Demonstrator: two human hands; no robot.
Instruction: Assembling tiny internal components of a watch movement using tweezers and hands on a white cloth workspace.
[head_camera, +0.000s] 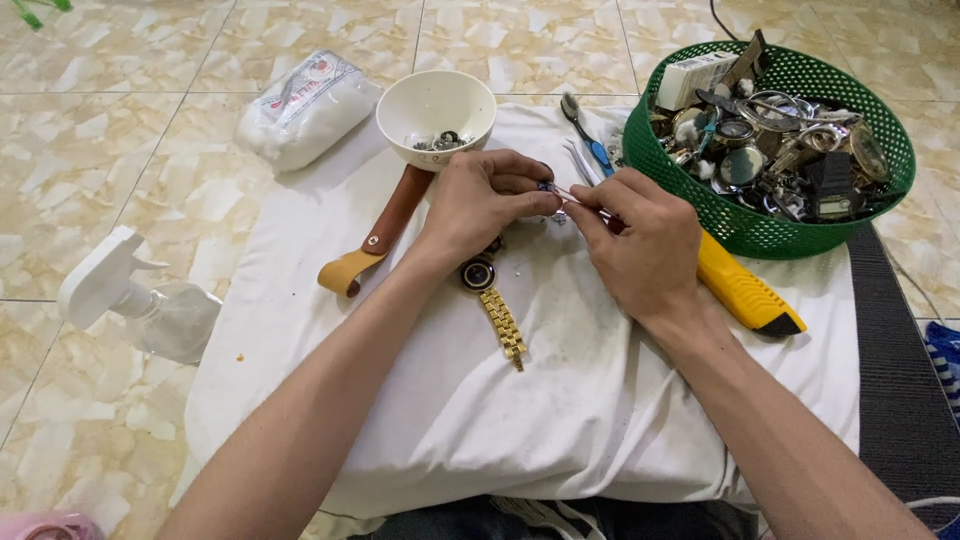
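A small dark part — perhaps a watch piece — is sitting pinched in the left hand fingers, above the white cloth. The right hand is pinching thin tweezers against it — both wrists angling inward, near the gold watch.

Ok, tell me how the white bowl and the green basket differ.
The bowl is white and smooth-walled; the basket is green with a mesh of holes. The bowl is smaller and holds only a few small dark parts at its bottom, while the basket is larger and heaped with watch cases and other bits. The bowl sits behind the left hand, the basket to the right of the right hand. Both are round, open-topped, and rest at the white cloth's far edge.
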